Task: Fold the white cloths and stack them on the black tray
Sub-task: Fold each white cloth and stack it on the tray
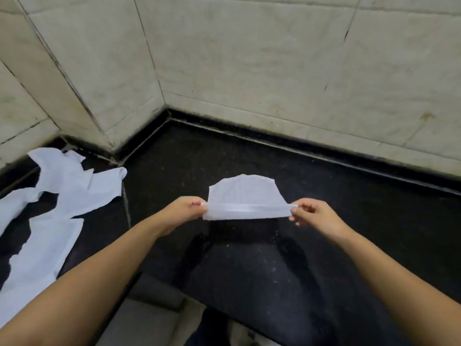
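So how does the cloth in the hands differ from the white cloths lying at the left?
The held cloth is folded, small and pulled taut between the left hand and right hand. The loose cloths lie unfolded, spread and overlapping on the black counter, untouched. Both are white.

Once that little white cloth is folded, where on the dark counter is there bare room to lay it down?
The dark speckled counter is bare right of the right hand, out to the pale tiled wall, and behind the small white cloth held between both hands. The left hand borders the crowded side: loose white cloths sprawl across the counter's left end.
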Tool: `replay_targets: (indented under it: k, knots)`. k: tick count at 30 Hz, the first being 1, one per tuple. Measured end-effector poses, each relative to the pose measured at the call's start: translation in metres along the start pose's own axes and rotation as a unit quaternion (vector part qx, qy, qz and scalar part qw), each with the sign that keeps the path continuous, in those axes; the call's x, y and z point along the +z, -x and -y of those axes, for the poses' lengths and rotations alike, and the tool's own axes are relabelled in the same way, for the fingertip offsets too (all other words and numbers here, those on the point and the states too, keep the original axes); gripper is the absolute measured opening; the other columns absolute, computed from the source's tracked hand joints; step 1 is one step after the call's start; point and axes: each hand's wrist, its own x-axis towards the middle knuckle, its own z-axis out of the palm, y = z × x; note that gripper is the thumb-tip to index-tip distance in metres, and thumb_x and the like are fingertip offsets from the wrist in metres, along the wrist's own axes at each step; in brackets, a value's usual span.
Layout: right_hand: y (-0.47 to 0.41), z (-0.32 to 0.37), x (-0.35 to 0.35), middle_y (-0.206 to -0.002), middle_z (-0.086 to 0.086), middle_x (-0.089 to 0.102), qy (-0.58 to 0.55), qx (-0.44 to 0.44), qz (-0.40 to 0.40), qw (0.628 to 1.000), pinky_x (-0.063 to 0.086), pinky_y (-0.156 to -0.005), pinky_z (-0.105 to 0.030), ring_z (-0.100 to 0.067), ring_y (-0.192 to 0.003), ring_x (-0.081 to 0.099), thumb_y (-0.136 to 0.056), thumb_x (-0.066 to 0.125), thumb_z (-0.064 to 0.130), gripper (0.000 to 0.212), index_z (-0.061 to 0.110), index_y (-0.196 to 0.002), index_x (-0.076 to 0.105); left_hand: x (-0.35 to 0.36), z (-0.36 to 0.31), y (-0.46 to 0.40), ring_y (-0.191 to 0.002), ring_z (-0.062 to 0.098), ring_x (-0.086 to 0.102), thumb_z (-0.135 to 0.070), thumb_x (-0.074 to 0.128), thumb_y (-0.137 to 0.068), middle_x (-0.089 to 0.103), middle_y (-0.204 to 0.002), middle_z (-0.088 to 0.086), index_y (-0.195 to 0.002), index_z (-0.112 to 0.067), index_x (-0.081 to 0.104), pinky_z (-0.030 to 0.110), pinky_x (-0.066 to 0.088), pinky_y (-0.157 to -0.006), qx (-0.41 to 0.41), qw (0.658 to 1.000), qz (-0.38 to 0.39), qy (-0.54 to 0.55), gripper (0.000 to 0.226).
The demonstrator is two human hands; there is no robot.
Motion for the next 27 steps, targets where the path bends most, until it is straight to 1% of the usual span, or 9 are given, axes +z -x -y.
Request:
replay_targets:
  k: [3,4,7,10,14,18,22,24,27]
  knots:
    - [0.012,-0.044,0.018,-0.072,-0.003,0.066,0.070,0.063,0.062,0.994,0.047,-0.057,-0.015,-0.002,-0.064,0.062,-0.092,0.057,0.009,0.010,0.010,-0.088,0.066,0.021,0.035,0.008,-0.063,-0.006,0.057,-0.013,0.056,-0.094,0.064,-0.076,-0.005,-0.091,-0.010,0.068,0.015,0.044,-0.069,-0.023,0.997,0.004,-0.074,0.013]
    - [0.015,-0.051,0.022,-0.071,-0.002,0.066,0.088,0.075,0.076,0.990,0.046,-0.056,-0.015,-0.003,-0.065,0.063,-0.092,0.058,0.011,0.010,0.011,-0.087,0.066,0.025,0.042,0.009,-0.060,-0.007,0.057,-0.014,0.056,-0.094,0.063,-0.073,-0.007,-0.088,-0.012,0.067,0.011,0.043,-0.065,-0.034,0.995,0.016,-0.090,0.013]
    - [0.009,-0.053,0.023,-0.064,0.001,0.063,0.118,0.096,0.096,0.984,0.041,-0.050,-0.013,0.001,-0.057,0.061,-0.093,0.057,0.012,0.011,0.006,-0.090,0.066,0.022,0.055,0.003,-0.070,0.003,0.061,-0.017,0.055,-0.094,0.064,-0.074,-0.006,-0.082,-0.018,0.065,0.015,0.046,-0.065,-0.062,0.991,0.038,-0.108,0.015]
    - [-0.011,-0.035,0.018,-0.057,0.005,0.061,0.128,0.094,0.083,0.984,0.038,-0.050,-0.009,0.002,-0.051,0.056,-0.093,0.057,0.014,0.014,0.005,-0.088,0.067,0.009,0.047,-0.014,-0.070,0.007,0.065,-0.017,0.053,-0.095,0.067,-0.078,-0.001,-0.088,-0.011,0.065,0.016,0.046,-0.061,-0.067,0.990,0.026,-0.122,0.015]
    - [-0.054,-0.021,0.020,-0.059,0.001,0.062,0.133,0.086,0.003,0.987,0.044,-0.065,-0.023,-0.008,-0.057,0.056,-0.092,0.058,0.014,0.014,0.011,-0.080,0.064,-0.004,0.033,-0.050,-0.076,0.016,0.064,-0.019,0.054,-0.094,0.066,-0.082,0.003,-0.086,-0.013,0.065,0.025,0.047,-0.068,-0.052,0.985,-0.060,-0.154,0.014]
    - [-0.090,-0.017,0.029,-0.070,-0.002,0.059,0.191,0.106,-0.064,0.974,0.041,-0.059,-0.024,-0.013,-0.065,0.052,-0.092,0.056,0.020,0.018,0.008,-0.080,0.060,-0.002,0.023,-0.084,-0.076,0.011,0.056,-0.022,0.055,-0.093,0.060,-0.085,0.001,-0.091,-0.016,0.062,0.023,0.042,-0.066,-0.076,0.965,-0.146,-0.206,0.009]
    - [-0.108,-0.022,0.036,-0.072,0.000,0.055,0.244,0.114,-0.091,0.959,0.040,-0.058,-0.026,-0.016,-0.069,0.051,-0.093,0.052,0.022,0.020,0.016,-0.075,0.055,0.005,0.032,-0.102,-0.084,0.016,0.060,-0.026,0.054,-0.092,0.062,-0.090,0.001,-0.093,-0.018,0.061,0.034,0.051,-0.082,-0.105,0.949,-0.170,-0.244,0.010]
    - [-0.112,-0.026,0.039,-0.078,-0.001,0.059,0.276,0.119,-0.092,0.949,0.045,-0.064,-0.031,-0.019,-0.075,0.056,-0.094,0.051,0.023,0.015,0.016,-0.082,0.057,0.008,0.035,-0.104,-0.084,0.017,0.060,-0.026,0.053,-0.092,0.062,-0.091,0.002,-0.093,-0.018,0.060,0.039,0.051,-0.085,-0.097,0.939,-0.173,-0.282,0.010]
    - [-0.115,-0.029,0.042,-0.092,-0.004,0.061,0.326,0.116,-0.088,0.934,0.046,-0.068,-0.033,-0.023,-0.084,0.059,-0.092,0.052,0.024,0.009,0.017,-0.098,0.055,0.012,0.038,-0.104,-0.089,0.017,0.056,-0.024,0.054,-0.092,0.059,-0.098,0.002,-0.096,-0.019,0.055,0.037,0.048,-0.087,-0.076,0.921,-0.197,-0.326,0.007]
